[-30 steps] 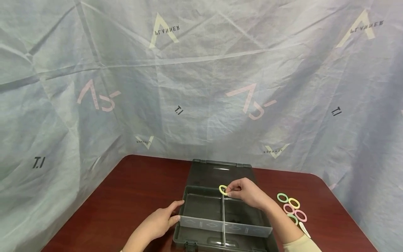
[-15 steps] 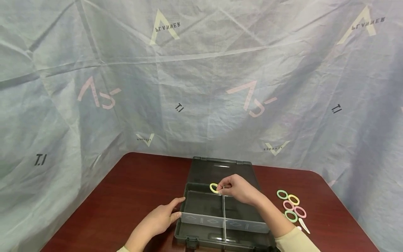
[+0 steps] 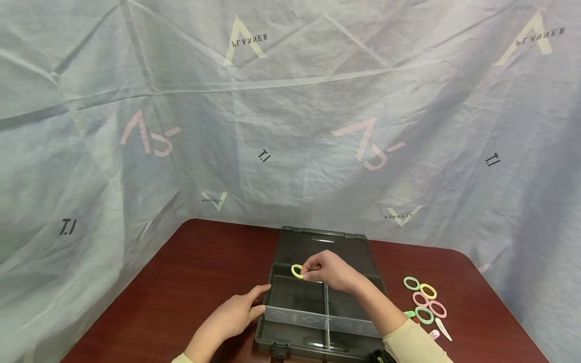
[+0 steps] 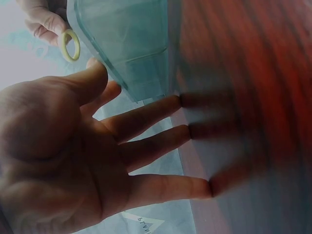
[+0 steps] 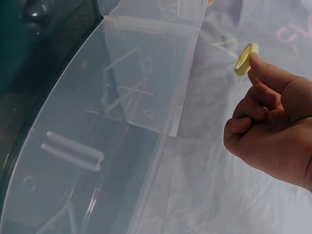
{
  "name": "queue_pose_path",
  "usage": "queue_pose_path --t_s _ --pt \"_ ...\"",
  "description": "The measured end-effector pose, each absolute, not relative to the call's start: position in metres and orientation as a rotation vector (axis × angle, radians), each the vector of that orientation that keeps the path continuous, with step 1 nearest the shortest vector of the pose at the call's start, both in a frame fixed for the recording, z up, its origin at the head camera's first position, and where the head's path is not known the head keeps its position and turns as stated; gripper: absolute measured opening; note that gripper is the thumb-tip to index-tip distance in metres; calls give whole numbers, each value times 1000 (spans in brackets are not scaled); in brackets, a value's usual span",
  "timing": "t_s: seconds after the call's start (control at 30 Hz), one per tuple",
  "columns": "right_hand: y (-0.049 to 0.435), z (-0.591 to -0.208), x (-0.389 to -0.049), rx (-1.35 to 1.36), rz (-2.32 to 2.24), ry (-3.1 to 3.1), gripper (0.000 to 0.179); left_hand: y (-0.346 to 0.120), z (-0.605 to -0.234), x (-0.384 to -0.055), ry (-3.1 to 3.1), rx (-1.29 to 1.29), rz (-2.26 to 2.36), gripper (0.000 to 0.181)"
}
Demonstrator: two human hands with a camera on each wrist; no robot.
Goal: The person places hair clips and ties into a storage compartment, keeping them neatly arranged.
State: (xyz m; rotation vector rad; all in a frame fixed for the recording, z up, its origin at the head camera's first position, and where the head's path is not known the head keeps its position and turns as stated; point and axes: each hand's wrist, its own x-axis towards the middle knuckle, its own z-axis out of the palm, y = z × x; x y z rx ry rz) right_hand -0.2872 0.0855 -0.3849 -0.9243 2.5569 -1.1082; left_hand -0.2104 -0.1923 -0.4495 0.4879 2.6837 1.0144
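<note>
Head view: right hand (image 3: 328, 269) is pinching yellow ring (image 3: 293, 271), best lowered gently; uncurled left hand (image 3: 232, 316) is touching box (image 3: 297, 293) at nine o'clock.

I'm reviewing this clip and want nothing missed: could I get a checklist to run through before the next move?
1. Right hand pinching the yellow ring: ok, by thumb and fingers.
2. Lid open: ok, laid back behind the box.
3. Left hand at the box's left edge: ok.
4. Clear crosswise divider fully seated: cannot tell; it stands in the box.
5. Ring lined up with the far-left compartment: cannot tell; it appears near the back wall in the head view.
6. Ring set down: not ok, held in the air.
</note>
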Motion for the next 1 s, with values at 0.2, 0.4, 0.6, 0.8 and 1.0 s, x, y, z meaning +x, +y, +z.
queue_pose_path --t_s 0.2,0.4,0.6,0.8,1.0 --pt "76 -385 -296 -949 -1093 2543 6 -193 -449 -209 2699 491 1012 55" --pt "69 -388 -305 -946 -1071 2543 7 -193 -448 -209 2698 499 1013 55" --pt "62 -395 -314 -935 -1052 2534 5 -192 -448 -210 2678 471 1025 55" --pt "55 -402 -322 -925 -1042 2528 5 -191 -448 -210 2678 456 1014 55" --pt "49 -409 -328 -944 -1032 2489 5 -191 -447 -210 2678 448 1016 54"
